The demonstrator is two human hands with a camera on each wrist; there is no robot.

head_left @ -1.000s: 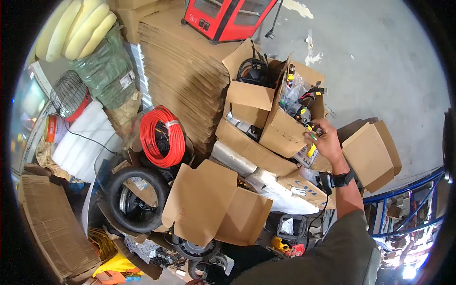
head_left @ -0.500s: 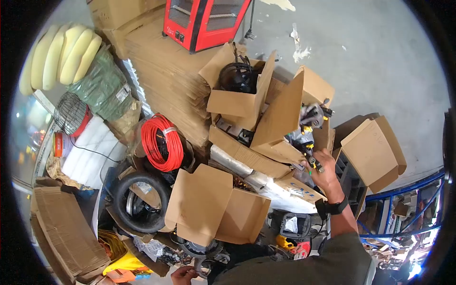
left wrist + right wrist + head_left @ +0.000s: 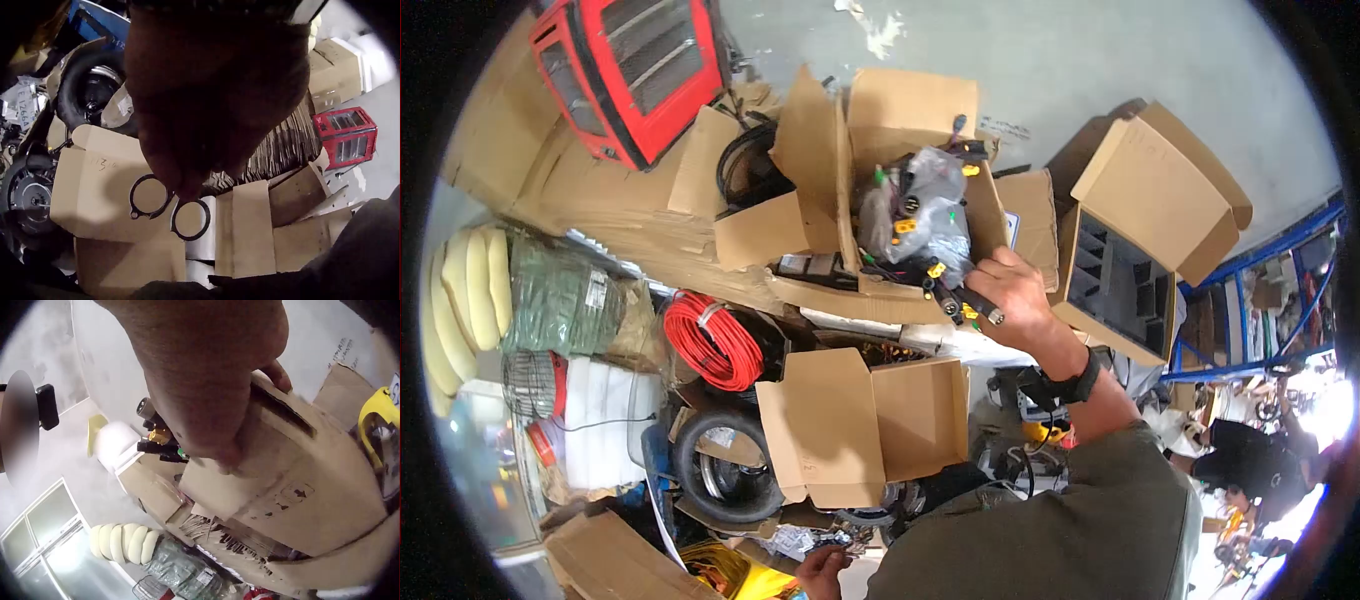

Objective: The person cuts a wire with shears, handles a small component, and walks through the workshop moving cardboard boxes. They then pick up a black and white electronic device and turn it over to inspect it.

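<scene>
My right hand [image 3: 1012, 300] grips the near right wall of an open cardboard box [image 3: 915, 100], fingers curled over its edge. Inside lie clear plastic bags [image 3: 940, 205]; several black cable connectors [image 3: 945, 295] with yellow parts hang over the near rim beside the hand. In the right wrist view, the hand [image 3: 212, 394] covers part of the box's side [image 3: 312, 506], with connectors [image 3: 161, 436] to its left. Low in the head view, my left hand [image 3: 824, 572] is partly visible. The left wrist view shows that hand [image 3: 212, 106], dark, pinching two thin rings [image 3: 191, 236].
Left of the connector box stands a box [image 3: 760, 235] with black cable. An open divided box [image 3: 1115, 345] is at the right. Nearer lie an empty open carton [image 3: 820, 430], a red cable coil [image 3: 700, 345] and a tire [image 3: 690, 480]. A red cabinet [image 3: 640, 130] stands upper left.
The head view has turned, and the connector box appears farther left with its opening more visible. My right hand has gone from the connectors to the box's wall.
</scene>
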